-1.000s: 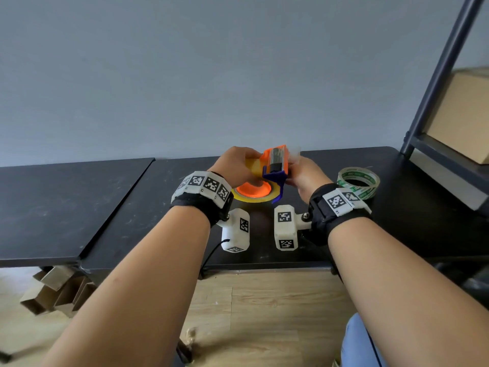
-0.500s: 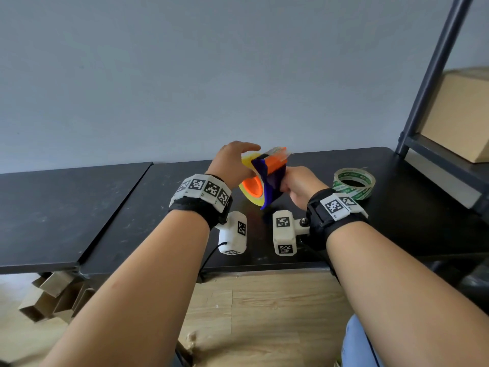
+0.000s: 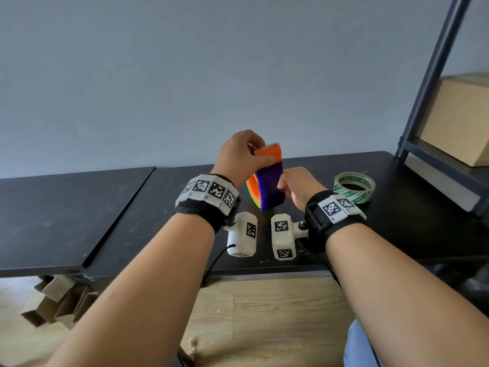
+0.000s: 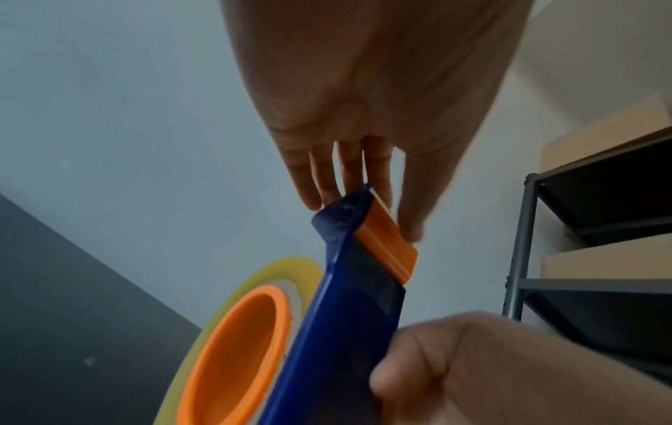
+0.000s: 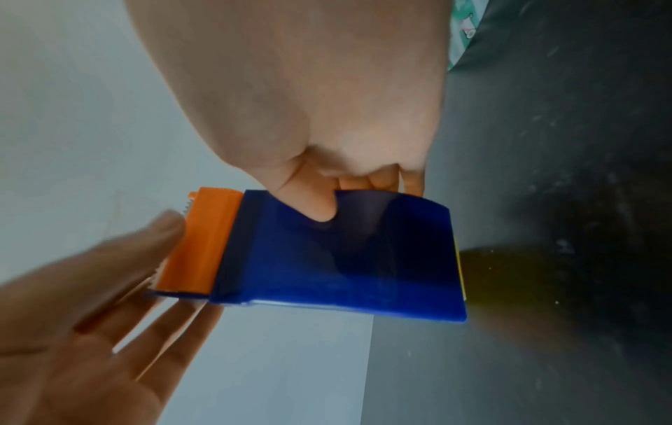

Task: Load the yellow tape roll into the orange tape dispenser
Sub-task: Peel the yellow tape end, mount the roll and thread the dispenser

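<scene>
Our right hand [image 3: 296, 188] held a closed grip on the dispenser [image 3: 271, 189], thumb [image 5: 309, 201] pressed on the blue shell and the other fingers curled behind its edge. Our left hand [image 3: 238, 157] reached the orange cutter end [image 3: 267, 154] at the top; from the left wrist its fingers [image 4: 349, 169] lay straight against the serrated edge, thumb on the other side of the orange block, so that grip looked open and touching, not wrapped. The dispenser stood nearly upright, lifted off the bench [image 3: 132, 207], cutter end up. The yellow roll [image 4: 251, 284] sat on the orange hub [image 4: 236, 353] inside the dispenser, its rim showing to the left of the blue shell. On the bench, to the right and apart from our hands, lay a green-printed tape roll [image 3: 354, 186]. A dark rack [image 3: 434, 88] with a cardboard box [image 3: 460, 120] stood at the right.
</scene>
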